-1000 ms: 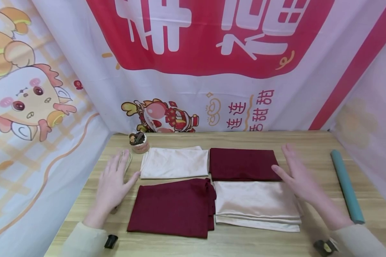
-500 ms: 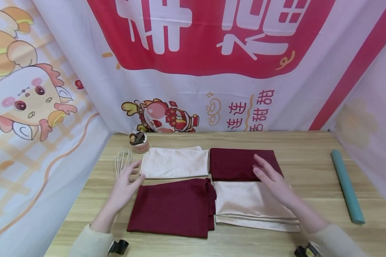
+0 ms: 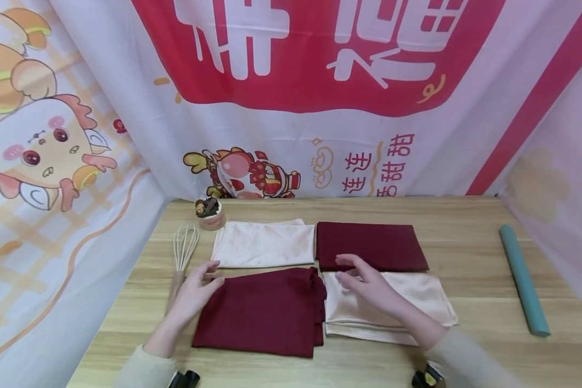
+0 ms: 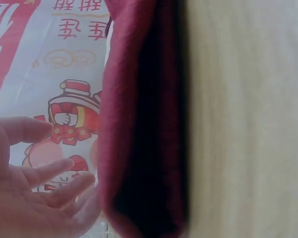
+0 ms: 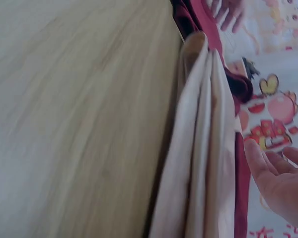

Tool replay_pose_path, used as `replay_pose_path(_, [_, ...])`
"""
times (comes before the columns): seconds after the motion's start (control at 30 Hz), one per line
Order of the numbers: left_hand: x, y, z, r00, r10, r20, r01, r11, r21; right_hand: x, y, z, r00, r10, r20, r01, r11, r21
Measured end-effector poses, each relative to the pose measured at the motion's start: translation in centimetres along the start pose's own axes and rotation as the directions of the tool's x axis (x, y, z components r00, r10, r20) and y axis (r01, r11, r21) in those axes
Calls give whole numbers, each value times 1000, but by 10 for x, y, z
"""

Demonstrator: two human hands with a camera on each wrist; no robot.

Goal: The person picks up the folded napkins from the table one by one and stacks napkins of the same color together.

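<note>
Several folded cloths lie in two rows on the table. The near left one is a dark red cloth (image 3: 262, 318), and my left hand (image 3: 194, 293) hovers by its upper left corner with loosely bent fingers, holding nothing. Over the near right cream satin cloth (image 3: 412, 293) is my right hand (image 3: 368, 285), its fingers relaxed and pointing left. In the far row lie a white cloth (image 3: 264, 245) and another dark red cloth (image 3: 371, 245). The right wrist view shows the stacked folds of the cream cloth (image 5: 188, 148) edge-on, with my right hand (image 5: 278, 183) above them.
A whisk (image 3: 183, 250) lies left of the cloths, partly behind my left hand. Beside the white cloth stands a small decorated cup (image 3: 210, 214). A teal rolling-pin-like cylinder (image 3: 524, 283) lies on the right of the wooden table (image 3: 480, 237). Printed curtains rise behind and at the sides.
My right hand has swept left from the right edge of the cloths to above the cream one. The left hand has moved right and nearer, uncovering the whisk. The cloths stay put.
</note>
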State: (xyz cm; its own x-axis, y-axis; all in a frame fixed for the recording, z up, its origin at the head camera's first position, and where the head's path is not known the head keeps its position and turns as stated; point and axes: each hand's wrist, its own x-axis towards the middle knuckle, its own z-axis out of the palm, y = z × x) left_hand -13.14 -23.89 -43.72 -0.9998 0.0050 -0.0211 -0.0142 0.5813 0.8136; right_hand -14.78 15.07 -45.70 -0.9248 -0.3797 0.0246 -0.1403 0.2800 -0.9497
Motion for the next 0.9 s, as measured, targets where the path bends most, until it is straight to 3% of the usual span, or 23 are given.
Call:
replay_pose_path(0.17, [-3,-3,3,999,-28,17,26,997,75,12,-1,19,997,2,82,0,1000,-26])
replay_pose_path(0.3, [-4,-8,4,999,-41,28,36,990,133,23,-4,29,996,4,88,8,990,-138])
replay_pose_path(0.57, [-5,-16,5,1000,-12,2,12,980,200,43,-5,39,992,23,121,26,920,-392])
replay_pose_path(0.77, [-4,-22,4,998,53,25,-57,975,214,50,-1,47,991,-6,131,68,877,-475])
replay_pose_path(0.9, [-5,-22,3,996,72,49,-82,972,221,53,1,54,990,1,140,70,866,-495])
